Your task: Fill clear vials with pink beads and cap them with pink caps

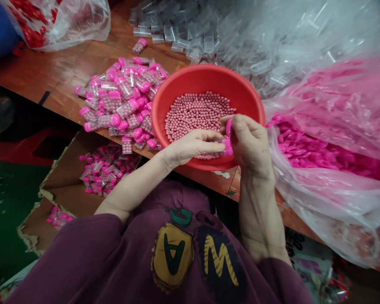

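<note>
Above the front right of a red bowl, my two hands meet. My left hand is closed around a small clear bottle, mostly hidden by the fingers. At the bottle's mouth sits a pink flip cap, its lid standing up. My right hand pinches that cap from the right side. Small pink beads cover the bottom of the bowl. Left of the bowl lies a pile of filled bottles with pink caps.
Clear bottles without caps are heaped at the back. On the right, a plastic bag holds loose pink caps. Below the table edge, a cardboard box contains more filled bottles. A bag of red pieces lies back left.
</note>
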`<state>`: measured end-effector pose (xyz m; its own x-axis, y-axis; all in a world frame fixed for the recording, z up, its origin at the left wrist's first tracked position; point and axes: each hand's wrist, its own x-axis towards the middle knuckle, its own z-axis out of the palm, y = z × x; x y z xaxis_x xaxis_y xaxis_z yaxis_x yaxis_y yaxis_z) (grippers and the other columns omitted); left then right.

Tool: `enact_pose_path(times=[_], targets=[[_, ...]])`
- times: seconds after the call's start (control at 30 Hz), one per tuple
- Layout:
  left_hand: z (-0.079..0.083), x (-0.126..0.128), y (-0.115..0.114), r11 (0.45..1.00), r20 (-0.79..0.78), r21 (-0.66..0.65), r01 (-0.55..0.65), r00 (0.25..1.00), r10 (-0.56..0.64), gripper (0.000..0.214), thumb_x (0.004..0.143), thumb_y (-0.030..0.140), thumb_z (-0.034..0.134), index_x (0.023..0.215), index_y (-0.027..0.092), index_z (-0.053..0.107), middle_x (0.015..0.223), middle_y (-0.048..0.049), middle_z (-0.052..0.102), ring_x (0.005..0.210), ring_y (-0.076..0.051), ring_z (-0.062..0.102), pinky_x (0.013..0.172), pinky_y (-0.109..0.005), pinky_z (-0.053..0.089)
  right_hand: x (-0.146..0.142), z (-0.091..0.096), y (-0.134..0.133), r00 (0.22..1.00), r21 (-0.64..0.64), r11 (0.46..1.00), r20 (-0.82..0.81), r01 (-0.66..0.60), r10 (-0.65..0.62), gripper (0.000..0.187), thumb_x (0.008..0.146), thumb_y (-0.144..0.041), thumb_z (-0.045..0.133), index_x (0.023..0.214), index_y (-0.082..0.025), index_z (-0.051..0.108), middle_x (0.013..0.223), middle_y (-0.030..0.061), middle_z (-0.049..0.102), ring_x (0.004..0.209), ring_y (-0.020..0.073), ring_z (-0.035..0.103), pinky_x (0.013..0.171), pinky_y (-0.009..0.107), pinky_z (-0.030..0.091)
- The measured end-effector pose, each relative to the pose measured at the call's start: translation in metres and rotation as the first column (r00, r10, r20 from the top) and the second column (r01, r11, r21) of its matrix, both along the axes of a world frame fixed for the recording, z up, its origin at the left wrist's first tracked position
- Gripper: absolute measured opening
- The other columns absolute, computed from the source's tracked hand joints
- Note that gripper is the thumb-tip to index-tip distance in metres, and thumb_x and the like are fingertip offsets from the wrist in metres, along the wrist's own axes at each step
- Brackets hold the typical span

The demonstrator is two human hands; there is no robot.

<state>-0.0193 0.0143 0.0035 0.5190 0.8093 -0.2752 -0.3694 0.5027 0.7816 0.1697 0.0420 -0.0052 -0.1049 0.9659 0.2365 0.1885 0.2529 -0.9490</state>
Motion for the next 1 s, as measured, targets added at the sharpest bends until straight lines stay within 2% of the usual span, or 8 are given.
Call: enact_pose_path(times=[0.07, 0.13, 0.23, 0.3, 0.67, 0.83, 0.9, 1.0], targets=[[-0.002, 0.0, 0.002, 0.996, 0.06, -0.054, -0.078, 0.995, 0.081, 0.004, 0.093, 0.015, 0.084, 0.09, 0.013, 0.082, 0.09, -0.0047, 0.078, 0.085, -0.012, 0.071, 0.088, -0.027, 0.055, 0.002, 0.0, -0.008, 0.994, 0.164, 0.984, 0.069, 0.068, -0.08, 0.042, 0.113, -0.064, 0.059, 0.114, -0.029, 0.083, 0.104, 0.0048, 0.08, 0.1, 0.0245, 0.08, 0.097, 0.048, 0.067], [-0.003, 0.001, 0.005, 0.987, 0.095, -0.088, -0.133, 0.985, 0.141, 0.009, 0.097, 0.017, 0.082, 0.089, 0.013, 0.081, 0.089, -0.0044, 0.077, 0.081, -0.011, 0.068, 0.083, -0.025, 0.053, 0.007, -0.002, -0.02, 0.964, 0.334, 0.942, 0.242, 0.019, -0.106, 0.038, 0.112, -0.06, 0.065, 0.129, -0.029, 0.08, 0.121, 0.0088, 0.081, 0.115, 0.0292, 0.079, 0.106, 0.054, 0.066], [-0.003, 0.003, 0.007, 0.979, 0.098, -0.129, -0.157, 0.981, 0.17, 0.009, 0.099, 0.017, 0.081, 0.09, 0.013, 0.081, 0.087, -0.0031, 0.076, 0.075, -0.01, 0.063, 0.077, -0.024, 0.048, 0.008, -0.011, -0.034, 0.847, 0.509, 0.853, 0.499, -0.116, -0.182, 0.067, 0.101, -0.061, 0.08, 0.154, -0.023, 0.065, 0.142, 0.0185, 0.074, 0.132, 0.0384, 0.073, 0.112, 0.063, 0.064], [-0.002, 0.004, 0.007, 0.975, 0.102, -0.151, -0.162, 0.979, 0.179, 0.01, 0.1, 0.016, 0.08, 0.09, 0.013, 0.081, 0.085, -0.0027, 0.075, 0.075, -0.009, 0.063, 0.077, -0.024, 0.048, 0.002, -0.019, -0.038, 0.781, 0.566, 0.815, 0.562, -0.123, -0.273, 0.082, 0.099, -0.06, 0.082, 0.164, -0.02, 0.054, 0.146, 0.0227, 0.071, 0.135, 0.0414, 0.07, 0.114, 0.067, 0.062], [-0.01, 0.011, 0.009, 0.975, 0.064, -0.05, -0.214, 0.974, 0.217, 0.015, 0.098, 0.023, 0.085, 0.089, 0.014, 0.077, 0.084, -0.0004, 0.07, 0.081, -0.012, 0.061, 0.086, -0.028, 0.05, -0.007, -0.041, -0.018, 0.661, 0.576, 0.813, 0.644, -0.087, -0.386, 0.076, 0.093, -0.051, 0.075, 0.156, -0.014, 0.055, 0.138, 0.024, 0.071, 0.129, 0.0419, 0.069, 0.114, 0.066, 0.06], [0.001, 0.022, 0.005, 0.904, -0.11, 0.083, -0.419, 0.898, 0.427, 0.02, 0.092, 0.004, 0.082, 0.101, 0.016, 0.068, 0.095, 0.0012, 0.07, 0.091, -0.011, 0.062, 0.092, -0.025, 0.05, -0.01, -0.036, -0.015, 0.658, 0.468, 0.88, 0.688, -0.081, -0.305, 0.079, 0.088, -0.042, 0.076, 0.158, -0.013, 0.054, 0.149, 0.0276, 0.066, 0.138, 0.0453, 0.064, 0.119, 0.07, 0.052], [0.002, 0.02, 0.003, 0.916, -0.1, 0.118, -0.383, 0.914, 0.394, 0.013, 0.099, 0.008, 0.074, 0.094, 0.017, 0.066, 0.087, 0.0022, 0.065, 0.083, -0.011, 0.057, 0.086, -0.025, 0.049, -0.013, -0.034, -0.016, 0.666, 0.432, 0.898, 0.695, -0.087, -0.27, 0.083, 0.085, -0.04, 0.077, 0.159, -0.012, 0.052, 0.156, 0.0283, 0.063, 0.144, 0.0456, 0.061, 0.12, 0.07, 0.05], [0.001, 0.012, 0.003, 0.962, -0.049, 0.129, -0.24, 0.967, 0.248, 0.031, 0.107, 0.025, 0.067, 0.078, 0.018, 0.063, 0.077, 0.0008, 0.058, 0.075, -0.013, 0.051, 0.076, -0.029, 0.044, -0.015, -0.032, -0.015, 0.719, 0.425, 0.902, 0.649, -0.071, -0.249, 0.084, 0.082, -0.04, 0.078, 0.158, -0.016, 0.053, 0.155, 0.0245, 0.066, 0.144, 0.0425, 0.062, 0.121, 0.067, 0.051]])
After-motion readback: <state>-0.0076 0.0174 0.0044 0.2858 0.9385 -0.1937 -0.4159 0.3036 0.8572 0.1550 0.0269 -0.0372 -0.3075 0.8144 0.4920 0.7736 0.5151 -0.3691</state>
